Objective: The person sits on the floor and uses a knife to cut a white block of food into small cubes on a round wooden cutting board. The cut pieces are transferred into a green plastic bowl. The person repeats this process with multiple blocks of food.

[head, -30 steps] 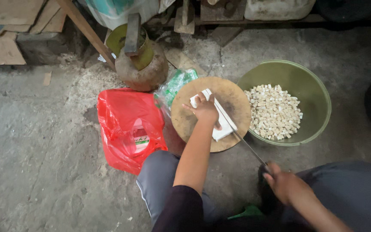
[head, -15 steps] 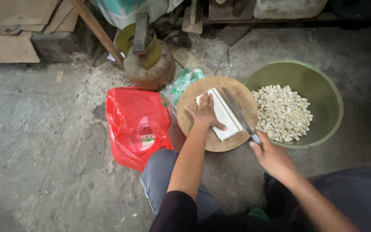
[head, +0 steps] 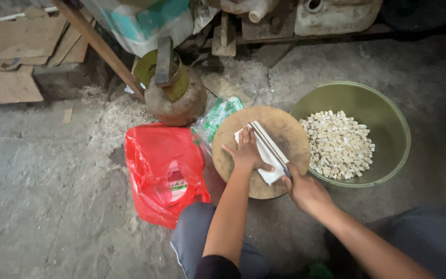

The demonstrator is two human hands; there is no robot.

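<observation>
Pressing white block [head: 264,155] flat, left hand [head: 247,153] open; right hand [head: 305,191] grip clamped on knife [head: 268,147]

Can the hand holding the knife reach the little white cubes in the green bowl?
Probably yes. The right hand is close beside the green bowl, which is open on top, and nothing stands between it and the white cubes. It holds the knife, though.

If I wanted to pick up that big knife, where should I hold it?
By the handle end, where the right hand already grips the knife, coming from the near side of the round wooden board. The long blade lies over the white block beside the left hand, so probably avoid that side.
</observation>
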